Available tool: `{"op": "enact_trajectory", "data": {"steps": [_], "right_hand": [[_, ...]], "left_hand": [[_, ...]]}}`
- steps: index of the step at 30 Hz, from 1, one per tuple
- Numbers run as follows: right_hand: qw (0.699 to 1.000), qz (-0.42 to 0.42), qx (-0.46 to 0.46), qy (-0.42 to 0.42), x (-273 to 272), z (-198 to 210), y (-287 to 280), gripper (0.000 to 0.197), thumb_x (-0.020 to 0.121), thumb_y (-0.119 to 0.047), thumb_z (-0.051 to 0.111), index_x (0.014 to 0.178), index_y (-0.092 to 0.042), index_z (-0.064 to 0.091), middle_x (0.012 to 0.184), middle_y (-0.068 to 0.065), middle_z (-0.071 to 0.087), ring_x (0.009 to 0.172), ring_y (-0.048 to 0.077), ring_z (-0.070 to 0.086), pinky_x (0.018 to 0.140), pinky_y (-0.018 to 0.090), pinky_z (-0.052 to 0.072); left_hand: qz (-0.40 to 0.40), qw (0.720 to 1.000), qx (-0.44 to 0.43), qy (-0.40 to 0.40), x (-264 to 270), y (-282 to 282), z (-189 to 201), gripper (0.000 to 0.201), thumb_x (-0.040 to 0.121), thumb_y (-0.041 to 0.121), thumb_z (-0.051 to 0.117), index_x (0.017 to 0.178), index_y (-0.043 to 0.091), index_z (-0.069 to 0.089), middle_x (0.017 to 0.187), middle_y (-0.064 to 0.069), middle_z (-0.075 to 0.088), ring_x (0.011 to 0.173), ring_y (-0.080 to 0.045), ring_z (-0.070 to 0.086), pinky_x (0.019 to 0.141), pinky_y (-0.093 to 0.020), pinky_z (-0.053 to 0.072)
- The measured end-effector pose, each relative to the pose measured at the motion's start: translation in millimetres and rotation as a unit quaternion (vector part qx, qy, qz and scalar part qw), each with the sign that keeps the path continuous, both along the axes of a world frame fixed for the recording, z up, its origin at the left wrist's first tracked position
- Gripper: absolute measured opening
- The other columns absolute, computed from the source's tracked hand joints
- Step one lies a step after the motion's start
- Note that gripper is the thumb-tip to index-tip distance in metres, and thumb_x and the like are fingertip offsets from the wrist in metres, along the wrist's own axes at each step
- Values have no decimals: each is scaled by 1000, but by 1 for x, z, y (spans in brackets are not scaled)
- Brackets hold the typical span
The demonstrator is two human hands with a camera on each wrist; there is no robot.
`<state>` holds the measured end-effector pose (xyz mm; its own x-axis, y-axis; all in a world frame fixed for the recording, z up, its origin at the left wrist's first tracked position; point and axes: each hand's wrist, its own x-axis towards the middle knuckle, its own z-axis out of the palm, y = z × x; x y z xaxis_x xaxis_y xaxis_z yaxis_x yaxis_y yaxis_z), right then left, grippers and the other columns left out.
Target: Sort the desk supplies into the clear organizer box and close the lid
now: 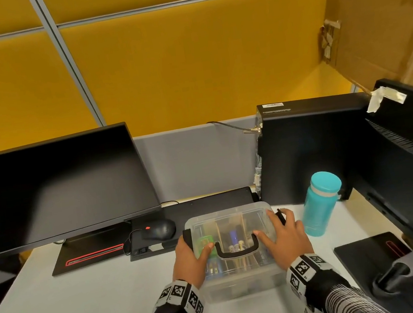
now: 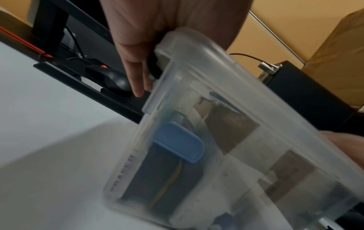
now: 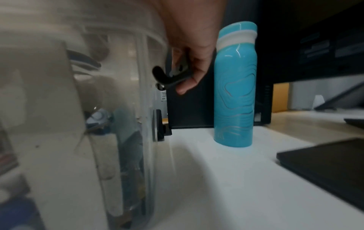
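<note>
Clear box (image 1: 242,283) lid (image 1: 249,214) on | L hand (image 1: 188,258): straight fingers (image 2: 138,80) over left latch (image 2: 152,68) | R hand (image 1: 287,240) hooks right latch (image 3: 167,77)

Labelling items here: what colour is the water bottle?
Water bottle: turquoise, white band; best in right wrist view.

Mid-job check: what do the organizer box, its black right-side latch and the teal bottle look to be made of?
Organizer box: clear, faintly frosted plastic; contents show through lid and walls. Black latch: likely smooth moulded plastic with a dull sheen; blur leaves it open. Teal bottle: glossy coated body with sharp highlights, probably painted metal, possibly hard plastic.
</note>
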<state>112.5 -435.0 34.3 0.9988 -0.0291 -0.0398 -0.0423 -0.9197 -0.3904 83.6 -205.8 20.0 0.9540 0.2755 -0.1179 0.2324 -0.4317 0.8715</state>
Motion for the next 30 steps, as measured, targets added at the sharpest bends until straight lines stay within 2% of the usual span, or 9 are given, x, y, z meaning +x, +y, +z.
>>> {"op": "enact_trajectory", "data": {"steps": [3, 5, 7, 10, 12, 17, 23, 27, 30], "right_hand": [[998, 33, -35, -37, -1, 3, 5, 75, 85, -69, 28, 148, -33, 6, 156, 3, 11, 135, 25, 30, 108, 38, 36], [999, 19, -32, -16, -1, 2, 6, 87, 80, -76, 29, 148, -33, -4, 157, 5, 5, 137, 28, 30, 107, 39, 37], [1000, -9, -5, 24, 0, 0, 7, 100, 72, -82, 34, 145, -35, -16, 158, 8, 4, 136, 30, 35, 103, 42, 41], [998, -18, 10, 60, 1, -1, 9, 107, 66, -86, 36, 139, -40, -28, 153, 12, 20, 128, 32, 45, 96, 44, 48], [998, 2, -1, 61, 2, 0, 10, 103, 68, -85, 34, 139, -42, -27, 151, 13, 24, 126, 32, 47, 96, 44, 48], [997, 36, -38, 59, 1, 6, 10, 93, 73, -81, 28, 143, -41, -20, 151, 15, 23, 128, 33, 44, 99, 44, 46], [994, 63, -64, 58, 5, 6, 13, 85, 78, -76, 26, 143, -43, -18, 146, 16, 25, 126, 32, 46, 98, 40, 47], [995, 49, -53, 69, 2, 5, 12, 81, 82, -73, 28, 146, -39, -10, 153, 11, 14, 134, 32, 36, 102, 41, 42], [994, 28, -85, 65, -4, 5, 17, 79, 85, -71, 23, 148, -32, -3, 159, 8, 0, 143, 35, 19, 113, 45, 28]], "left_hand": [[-11, 1000, 13, 1, 1, 0, 3, 74, 84, 39, 65, 142, 16, 25, 135, -2, 47, 117, -20, 53, 96, -32, 44], [-9, 1000, 21, 4, 2, -1, 4, 87, 83, 43, 64, 148, 16, 12, 145, -4, 38, 128, -23, 45, 104, -37, 41], [-6, 1000, 24, 0, 2, -1, 4, 91, 82, 44, 64, 149, 17, 9, 147, -7, 37, 130, -24, 44, 106, -39, 40], [-3, 1000, 13, -3, 1, -2, 5, 87, 84, 37, 65, 148, 15, 11, 145, -9, 40, 127, -25, 46, 103, -37, 40], [-3, 1000, 4, -9, 1, -3, 6, 84, 84, 34, 65, 147, 16, 13, 143, -9, 42, 124, -25, 48, 101, -37, 42], [-8, 1000, -2, -11, 1, -3, 7, 77, 85, 29, 65, 145, 14, 18, 140, -9, 44, 120, -22, 49, 98, -34, 43], [-1, 1000, -3, 0, 5, 0, 2, 82, 83, 35, 66, 146, 18, 16, 142, -9, 43, 122, -24, 50, 101, -39, 44], [-17, 999, 27, 26, 6, 2, 1, 87, 85, 40, 62, 148, 15, 7, 150, -11, 30, 130, -26, 42, 105, -41, 40], [-55, 996, 65, 33, 3, 6, 9, 84, 87, 45, 58, 148, 15, 7, 150, -10, 29, 131, -26, 41, 104, -39, 40]]}}
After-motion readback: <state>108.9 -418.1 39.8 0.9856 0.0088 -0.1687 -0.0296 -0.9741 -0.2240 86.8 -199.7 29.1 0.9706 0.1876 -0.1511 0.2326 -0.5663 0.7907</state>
